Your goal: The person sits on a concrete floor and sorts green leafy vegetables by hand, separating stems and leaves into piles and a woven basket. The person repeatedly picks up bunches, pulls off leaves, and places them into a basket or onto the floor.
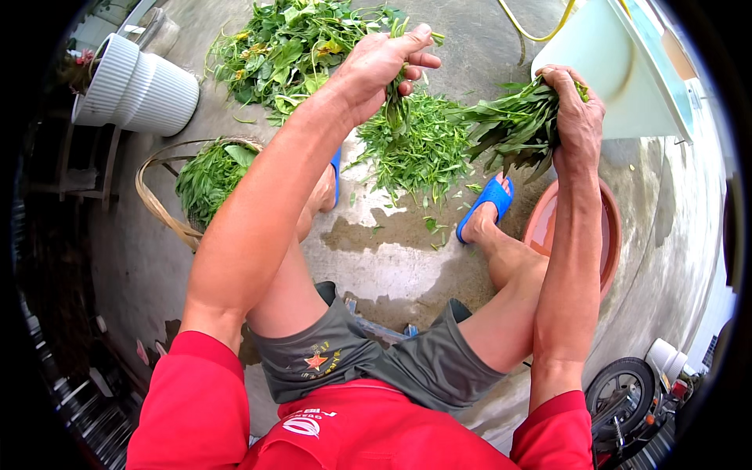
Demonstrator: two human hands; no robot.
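Note:
My left hand (382, 61) is loosely closed around a few leafy green stems (396, 103), their stalk ends poking out above the thumb and leaves hanging below. In my right hand (576, 111) is a thicker bunch of long-leaved greens (514, 126), gripped near the stalk ends, leaves pointing left. Between and below the hands, a loose pile of picked greens (420, 147) lies on the wet concrete floor (393, 264). Beyond my left hand spreads a larger heap of leafy vines (288, 53) with some yellowed leaves.
On the left stand a handled basket (170, 226) of greens and a white ribbed pot (141, 88). To the right are a terracotta-coloured basin (611, 235), a pale tub (587, 82), a yellow hose (543, 35) and a motorcycle (623, 393). My feet wear blue slippers (496, 197).

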